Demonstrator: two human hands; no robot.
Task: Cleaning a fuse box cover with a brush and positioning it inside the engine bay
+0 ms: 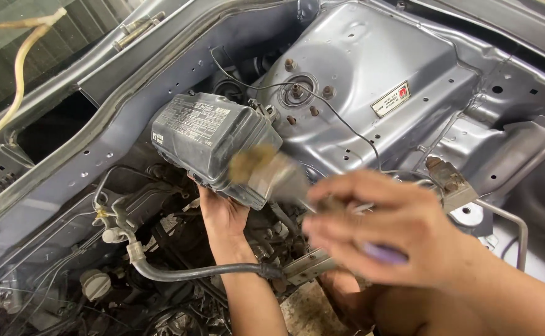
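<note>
My left hand (223, 214) reaches up from below and holds the underside of a dark grey plastic fuse box (210, 140), tilting it away from the car body. My right hand (391, 227) is nearer the camera and blurred with motion. It grips a paintbrush with a purple handle (381, 252), and the brush's worn tan bristles (251, 165) lie against the lower right side of the fuse box.
Grey painted engine-bay sheet metal surrounds the box, with a strut tower (297, 90) and its studs behind it. A thin black wire (341, 118) crosses the tower. A black hose (198, 272), pipes and a metal bracket (453, 183) lie below and right.
</note>
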